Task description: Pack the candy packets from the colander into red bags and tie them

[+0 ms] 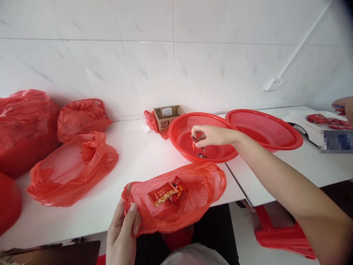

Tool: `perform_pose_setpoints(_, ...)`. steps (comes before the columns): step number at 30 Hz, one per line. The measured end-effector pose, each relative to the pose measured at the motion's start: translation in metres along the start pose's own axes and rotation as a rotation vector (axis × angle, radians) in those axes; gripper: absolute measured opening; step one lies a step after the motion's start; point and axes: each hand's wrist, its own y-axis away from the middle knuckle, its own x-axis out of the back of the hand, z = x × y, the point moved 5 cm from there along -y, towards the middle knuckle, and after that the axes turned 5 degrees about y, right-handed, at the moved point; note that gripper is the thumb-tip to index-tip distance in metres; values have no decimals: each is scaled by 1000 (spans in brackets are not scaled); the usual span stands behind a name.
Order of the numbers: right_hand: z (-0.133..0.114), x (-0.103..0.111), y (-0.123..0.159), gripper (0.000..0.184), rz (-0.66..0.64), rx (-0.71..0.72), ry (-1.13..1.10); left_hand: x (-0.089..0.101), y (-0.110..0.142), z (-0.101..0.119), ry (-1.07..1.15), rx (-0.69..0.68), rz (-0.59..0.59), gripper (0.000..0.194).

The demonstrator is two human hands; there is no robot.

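Observation:
My left hand (124,224) pinches the left rim of a thin red plastic bag (201,187), which lies with its mouth open at the table's front edge. Inside the bag rest a red and yellow snack packet (162,194) and a shinier red and gold packet (179,189). My right hand (202,136) is over the nearer red plastic basket (176,138), its fingers closed on a small red wrapped packet (194,141). A small dark wrapped piece (202,156) lies at the bottom of that basket.
A second red basket (295,138) stands to the right, partly behind the first. An open cardboard box (164,123) is near the wall. Full red bags (82,119) and an open one (74,173) are at left. Another person's hand (344,105) is over red packets (331,120) at far right.

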Motion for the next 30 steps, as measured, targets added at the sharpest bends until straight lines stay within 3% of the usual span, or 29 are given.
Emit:
perform_pose_setpoints(2,-46,-22,12,25,-104,243,-183,-6,0,2,15,2,0,57)
perform_pose_setpoints(4,-78,-53,21,24,-254,356,-169,-12,2,4,18,8,6,61)
perform_pose_setpoints(8,-94,-91,21,19,-263,417,131,-15,5,8,10,-2,18,65)
perform_pose_setpoints(13,-76,-89,19,15,-202,298,130,-9,5,6,12,6,23,63)
perform_pose_setpoints(17,-75,-79,25,16,-221,288,117,-8,4,4,12,12,17,64)
perform_pose_setpoints(20,-63,-50,14,22,-62,241,15,-7,3,3,14,23,13,66)
perform_pose_setpoints(23,-26,-20,-11,29,115,73,193,-6,4,3,12,18,7,65)
perform_pose_setpoints(25,8,-19,-28,46,3,-113,388,-5,5,2,2,18,-1,65)
perform_pose_setpoints(27,36,-32,-38,55,-160,-211,447,-3,7,2,-10,19,3,65)
perform_pose_setpoints(30,58,-58,-45,35,-297,-241,417,-1,9,2,-10,28,33,66)
